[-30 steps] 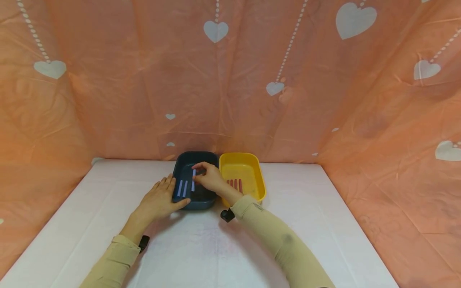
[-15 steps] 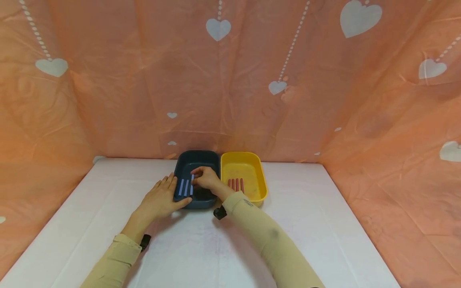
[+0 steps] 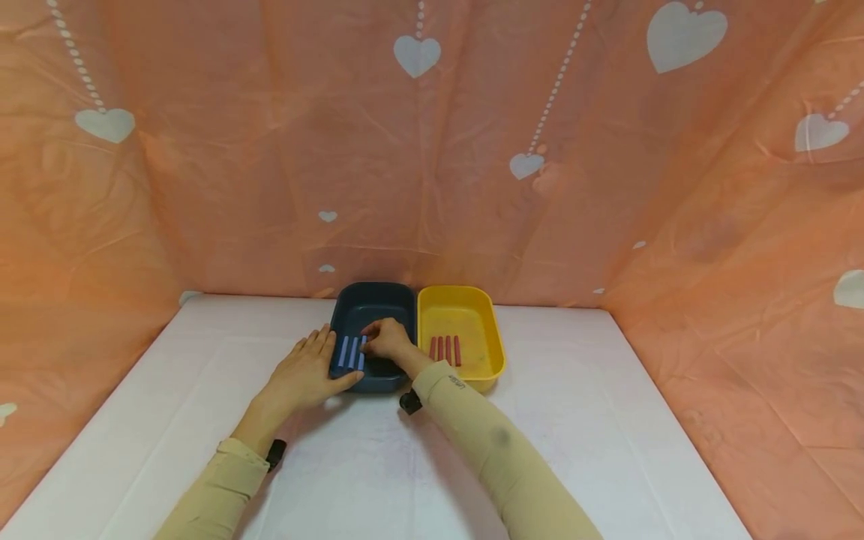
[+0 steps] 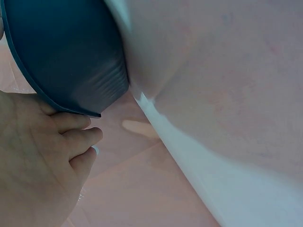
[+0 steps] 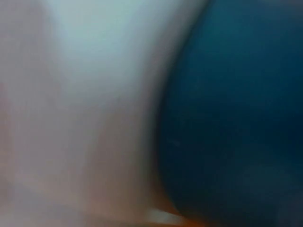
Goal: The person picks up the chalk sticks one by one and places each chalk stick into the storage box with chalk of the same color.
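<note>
A dark blue tray [image 3: 374, 294] stands at the far edge of the table, with short lavender-blue sticks lying side by side in its left front part. My right hand [image 3: 390, 341] reaches inside it, pinching the upper end of the rightmost blue stick [image 3: 361, 361], which lies close to two other blue sticks [image 3: 348, 352]. My left hand [image 3: 304, 373] rests on the tray's left rim, its fingers fairly straight and its thumb at the front corner. In the left wrist view, fingers [image 4: 78, 135] touch the rim from outside. The right wrist view is blurred and shows no fingertips.
A yellow tray [image 3: 482, 330] touches the blue one on its right and holds several dark red sticks [image 3: 448, 350] in a row. Both trays stand on a white-covered table [image 3: 574, 420]. Peach sheeting [image 3: 378, 172] with white hearts rises behind and beside it.
My right hand has brought its blue stick left and toward me, and lowered it alongside the other two. The left hand stays on the rim. The head view has shifted slightly.
</note>
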The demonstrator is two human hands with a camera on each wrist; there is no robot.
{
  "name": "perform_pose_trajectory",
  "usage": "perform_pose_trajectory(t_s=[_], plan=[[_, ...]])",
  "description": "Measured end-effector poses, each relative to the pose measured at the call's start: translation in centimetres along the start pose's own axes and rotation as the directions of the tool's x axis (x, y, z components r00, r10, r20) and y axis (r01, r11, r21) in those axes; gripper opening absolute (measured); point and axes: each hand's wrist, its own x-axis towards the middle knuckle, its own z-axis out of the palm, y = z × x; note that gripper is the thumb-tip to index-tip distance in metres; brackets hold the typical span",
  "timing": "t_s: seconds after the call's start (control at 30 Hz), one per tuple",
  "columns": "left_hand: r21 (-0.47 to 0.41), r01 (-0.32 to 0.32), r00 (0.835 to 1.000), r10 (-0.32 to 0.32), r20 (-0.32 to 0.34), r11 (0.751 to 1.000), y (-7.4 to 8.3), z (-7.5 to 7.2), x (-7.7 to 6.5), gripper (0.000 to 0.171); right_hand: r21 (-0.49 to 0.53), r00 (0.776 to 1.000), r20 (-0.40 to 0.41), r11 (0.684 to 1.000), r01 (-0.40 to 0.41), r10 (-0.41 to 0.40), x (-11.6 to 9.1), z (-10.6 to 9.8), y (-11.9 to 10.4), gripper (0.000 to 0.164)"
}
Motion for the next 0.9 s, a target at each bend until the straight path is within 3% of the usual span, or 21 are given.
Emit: perform_pose_trajectory(t_s=[0.13, 0.4, 0.73, 0.9], plan=[[-0.001, 0.0, 1.0, 0.0, -0.001, 1.0, 0.1, 0.0, 0.1, 0.105, -0.115, 1.0, -0.001, 0.993, 0.012, -0.012, 0.1, -0.1, 0.0, 0.027], [-0.008, 0.008, 1.0, -0.008, 0.024, 1.0, -0.2, 0.2, 0.1, 0.107, -0.175, 1.0, 0.025, 0.985, -0.006, 0.011, 0.3, 0.0, 0.0, 0.028], [0.005, 0.001, 1.0, -0.001, 0.003, 1.0, 0.2, 0.1, 0.3, 0.106, -0.127, 1.0, 0.008, 0.992, 0.015, -0.014, -0.1, -0.6, 0.1, 0.031], [-0.002, 0.009, 1.0, -0.009, 0.009, 1.0, 0.0, 0.0, -0.2, 0.107, -0.079, 0.996, -0.018, 0.994, 0.081, -0.083, -0.7, -0.8, -0.3, 0.032]])
